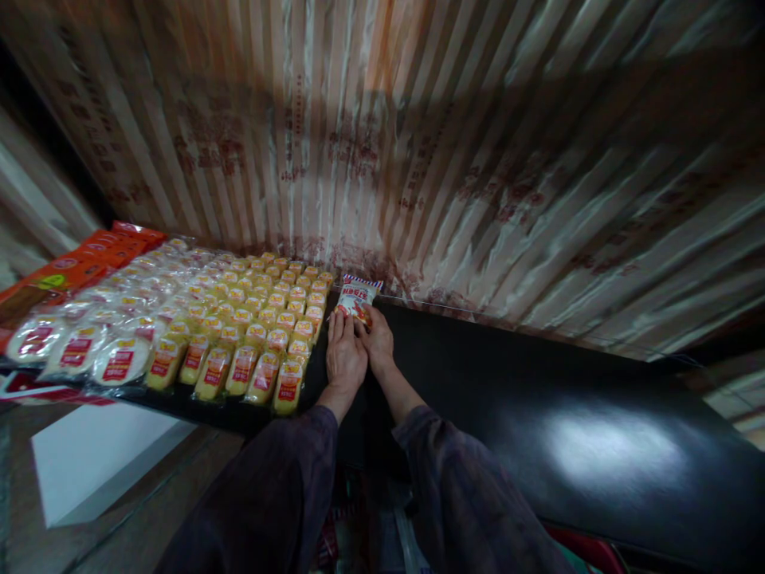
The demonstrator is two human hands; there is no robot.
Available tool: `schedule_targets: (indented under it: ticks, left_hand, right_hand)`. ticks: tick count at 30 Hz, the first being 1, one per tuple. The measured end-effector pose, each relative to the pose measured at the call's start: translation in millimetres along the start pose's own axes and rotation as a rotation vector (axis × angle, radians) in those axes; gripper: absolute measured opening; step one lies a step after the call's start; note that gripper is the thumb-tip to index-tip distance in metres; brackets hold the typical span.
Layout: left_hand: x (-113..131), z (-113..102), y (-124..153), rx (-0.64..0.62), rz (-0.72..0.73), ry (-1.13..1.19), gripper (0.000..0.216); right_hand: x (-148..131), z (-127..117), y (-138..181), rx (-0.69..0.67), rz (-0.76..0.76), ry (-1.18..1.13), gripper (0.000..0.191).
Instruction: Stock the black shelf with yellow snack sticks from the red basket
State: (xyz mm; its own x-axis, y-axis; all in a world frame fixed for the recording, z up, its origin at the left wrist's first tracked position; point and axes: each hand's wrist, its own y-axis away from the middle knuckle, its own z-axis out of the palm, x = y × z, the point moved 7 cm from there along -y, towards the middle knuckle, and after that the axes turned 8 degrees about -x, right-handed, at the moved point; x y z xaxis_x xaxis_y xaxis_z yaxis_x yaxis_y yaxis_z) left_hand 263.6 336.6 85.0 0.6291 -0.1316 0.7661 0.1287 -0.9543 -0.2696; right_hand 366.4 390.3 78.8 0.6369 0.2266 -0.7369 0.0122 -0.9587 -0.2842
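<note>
A small printed snack packet [357, 296], white with a red picture and a striped top edge, lies on the black table [466, 375] beside the rows of wrapped cakes. My left hand [345, 351] rests its fingers on the packet's lower left edge. On the other side, my right hand [378, 339] curls its fingers round the lower right corner. Both hands hold the packet between them, and their fingers cover its near edge. Close to my left hand stand yellow wrapped cakes [288, 388] in tight rows with red and white labels.
Round white wrapped cakes [123, 360] fill the left part of the table, with orange packets [77, 259] behind them. Corrugated sheeting [358, 143] rises along the back edge. A white box [101, 454] sits below the table at left.
</note>
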Motion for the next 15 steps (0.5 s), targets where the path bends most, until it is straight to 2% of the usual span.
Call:
schedule_targets:
  ticks: [15]
  left_hand:
    - [-2.6,-0.2,-1.4,0.021,-0.025,0.047,0.048]
  right_hand:
    - [3.2,9.0,-15.4,-0.030,0.014,0.101,0.042]
